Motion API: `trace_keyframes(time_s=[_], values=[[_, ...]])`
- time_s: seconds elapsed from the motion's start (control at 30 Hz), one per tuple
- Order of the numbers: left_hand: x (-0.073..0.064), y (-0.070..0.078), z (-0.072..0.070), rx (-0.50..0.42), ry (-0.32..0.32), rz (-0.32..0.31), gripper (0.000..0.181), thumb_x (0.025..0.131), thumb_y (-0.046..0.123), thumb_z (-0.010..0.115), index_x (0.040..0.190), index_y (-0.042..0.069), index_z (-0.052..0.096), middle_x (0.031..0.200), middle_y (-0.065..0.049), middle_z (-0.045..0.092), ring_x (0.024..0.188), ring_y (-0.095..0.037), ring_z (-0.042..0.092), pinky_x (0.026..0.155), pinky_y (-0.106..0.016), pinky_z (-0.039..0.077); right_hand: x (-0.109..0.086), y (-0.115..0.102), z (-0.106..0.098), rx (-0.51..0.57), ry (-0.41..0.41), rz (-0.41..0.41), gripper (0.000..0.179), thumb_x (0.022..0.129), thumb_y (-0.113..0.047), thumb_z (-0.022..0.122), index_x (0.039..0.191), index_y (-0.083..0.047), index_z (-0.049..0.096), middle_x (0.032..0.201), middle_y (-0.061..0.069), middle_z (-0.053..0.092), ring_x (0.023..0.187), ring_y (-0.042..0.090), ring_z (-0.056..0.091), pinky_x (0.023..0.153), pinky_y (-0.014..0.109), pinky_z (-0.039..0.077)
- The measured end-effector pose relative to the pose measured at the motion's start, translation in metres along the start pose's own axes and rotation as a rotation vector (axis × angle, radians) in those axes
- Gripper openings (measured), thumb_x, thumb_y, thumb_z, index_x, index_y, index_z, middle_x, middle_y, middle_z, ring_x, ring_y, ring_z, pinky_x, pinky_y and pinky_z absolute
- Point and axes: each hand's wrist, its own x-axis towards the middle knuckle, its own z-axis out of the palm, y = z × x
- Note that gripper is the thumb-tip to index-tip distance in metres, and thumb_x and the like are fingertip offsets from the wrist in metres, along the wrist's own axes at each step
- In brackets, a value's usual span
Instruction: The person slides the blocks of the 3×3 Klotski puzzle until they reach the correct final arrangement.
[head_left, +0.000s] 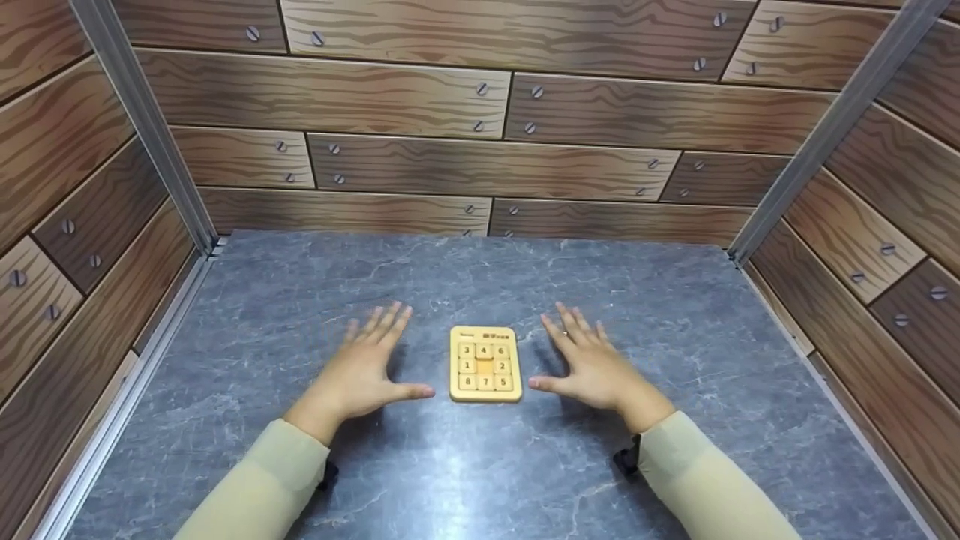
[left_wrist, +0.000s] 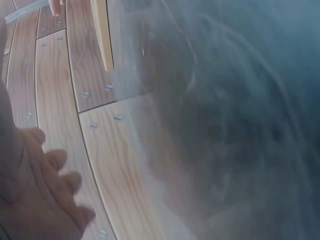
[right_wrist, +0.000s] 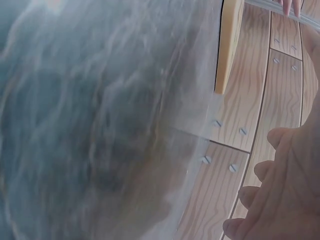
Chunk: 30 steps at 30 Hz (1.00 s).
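A yellow number sliding puzzle (head_left: 485,364) lies flat on the table, its tiles face up around one vacant square in the middle. To its left, my left hand (head_left: 364,375) hovers with fingers spread and the thumb pointing at the puzzle's lower left edge. My right hand (head_left: 596,367) mirrors it on the other side, thumb close to the right edge. Both hands are apart from the puzzle and hold nothing. In the left wrist view the puzzle's thin side (left_wrist: 103,35) shows near the top, beyond the fingers (left_wrist: 57,159). The right wrist view shows the same edge (right_wrist: 229,47).
The grey marbled table (head_left: 480,285) carries a bright glare patch in front of the puzzle. Wood-print panels (head_left: 420,105) wall it in at the back and both sides, with metal posts (head_left: 154,127) at the rear corners.
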Motion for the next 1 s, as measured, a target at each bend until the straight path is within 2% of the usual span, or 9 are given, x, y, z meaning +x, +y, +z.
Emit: trace_keyframes(time_s=[0.17,0.27,0.5,0.7,0.8,1.0], values=[[0.004,0.005,0.009,-0.087,-0.063,0.072,0.13,0.09,0.07,0.086,0.183,0.017,0.012,0.193,-0.006,0.005,0.18,-0.039,0.007,0.147,-0.063,0.006,0.003,-0.006,0.005,0.017,-0.009,-0.008,0.12,0.095,-0.08,0.072,0.183,-0.022,0.016,0.193,0.011,-0.001,0.179,0.045,0.003,0.145,0.07,0.002],[0.007,0.006,0.012,-0.09,-0.089,0.075,0.129,0.091,0.068,0.086,0.183,0.017,0.01,0.193,-0.006,0.004,0.18,-0.035,0.006,0.148,-0.059,0.008,0.005,-0.008,0.008,0.022,-0.015,-0.012,0.12,0.095,-0.08,0.073,0.183,-0.021,0.018,0.193,0.011,-0.001,0.179,0.045,0.003,0.145,0.07,0.001],[0.012,0.01,0.016,-0.099,-0.121,0.086,0.125,0.096,0.06,0.085,0.182,0.009,0.011,0.193,-0.009,0.003,0.18,-0.034,0.006,0.148,-0.057,0.012,0.008,-0.011,0.012,0.012,-0.042,-0.031,0.122,0.095,-0.08,0.072,0.183,-0.017,0.017,0.193,0.01,0.004,0.18,0.043,0.006,0.145,0.072,0.002],[0.017,0.014,0.023,-0.086,-0.159,0.078,0.116,0.101,0.06,0.078,0.182,0.009,0.011,0.193,-0.01,0.001,0.18,-0.034,0.006,0.148,-0.055,0.012,0.012,-0.015,0.015,0.027,-0.081,-0.06,0.121,0.095,-0.081,0.07,0.183,-0.016,0.018,0.192,0.007,0.016,0.18,0.037,0.008,0.145,0.072,0.003],[0.02,0.016,0.028,-0.093,-0.184,0.078,0.114,0.103,0.06,0.075,0.182,0.009,0.012,0.193,-0.01,0.001,0.18,-0.035,0.005,0.148,-0.056,0.011,0.012,-0.019,0.017,0.034,-0.117,-0.074,0.122,0.094,-0.086,0.068,0.183,-0.017,0.018,0.191,0.006,0.016,0.18,0.035,0.006,0.146,0.07,0.003],[0.029,0.021,0.034,-0.093,-0.219,0.078,0.11,0.104,0.061,0.073,0.183,0.012,0.013,0.193,-0.005,0.0,0.18,-0.032,0.004,0.148,-0.056,0.011,0.016,-0.025,0.02,0.038,-0.155,-0.095,0.121,0.094,-0.089,0.064,0.183,-0.02,0.021,0.191,0.003,0.019,0.18,0.033,0.007,0.146,0.068,0.005]])
